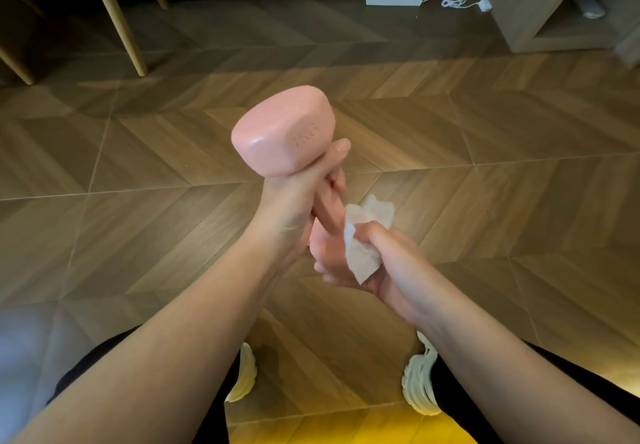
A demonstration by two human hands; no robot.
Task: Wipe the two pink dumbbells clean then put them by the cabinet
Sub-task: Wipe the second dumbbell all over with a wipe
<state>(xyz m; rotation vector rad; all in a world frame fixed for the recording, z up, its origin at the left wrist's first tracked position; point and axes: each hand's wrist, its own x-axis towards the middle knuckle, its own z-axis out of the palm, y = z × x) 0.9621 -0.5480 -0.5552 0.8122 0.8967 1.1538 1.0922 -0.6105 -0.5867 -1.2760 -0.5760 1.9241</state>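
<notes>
Left hand (294, 201) is wrapped round the dumbbell (282, 131) handle, standing it upright dead centre so the shaft's exposed. Right hand (391, 263) has a tissue (360, 249) bunched in curled fingers against the lower handle, 5 o'clock from the head, mid-wipe I'd say. Cabinet (526, 3) sits at 2 o'clock; the other one's not in sight.

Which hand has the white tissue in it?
The right hand, the lower one nearer the person, holds the crumpled tissue against the pink dumbbell. The left hand has no tissue; it grips the handle just under the big end.
</notes>
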